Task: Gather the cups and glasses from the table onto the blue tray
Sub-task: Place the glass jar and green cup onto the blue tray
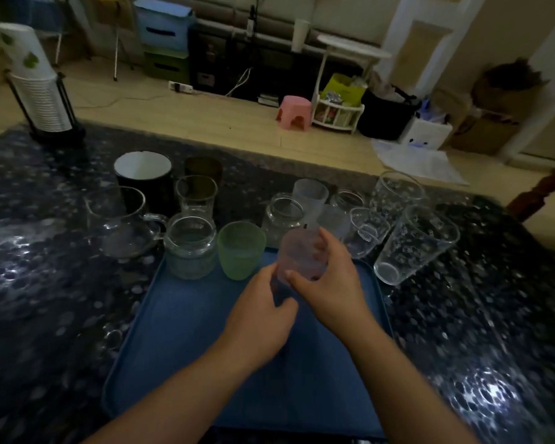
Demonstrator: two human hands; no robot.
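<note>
The blue tray [180, 331] lies in front of me on the dark table. A green cup [241, 251] and a clear glass jar [189, 248] stand at its far edge. My right hand [330, 283] grips a pale pink frosted cup [302, 254] above the tray's far right part. Fingertips of my left hand [263, 315] touch the cup's lower side. Beyond the tray stand a black mug [145, 181], a glass pitcher [119, 222], a clear tumbler [196, 195], frosted cups [311, 195] and two tall dotted glasses [414, 245].
A rack of stacked paper cups [42, 100] stands at the table's far left corner. A dark brown cup [204, 168] sits behind the tumbler. Past the table edge are a pink stool [293, 112] and boxes on the floor.
</note>
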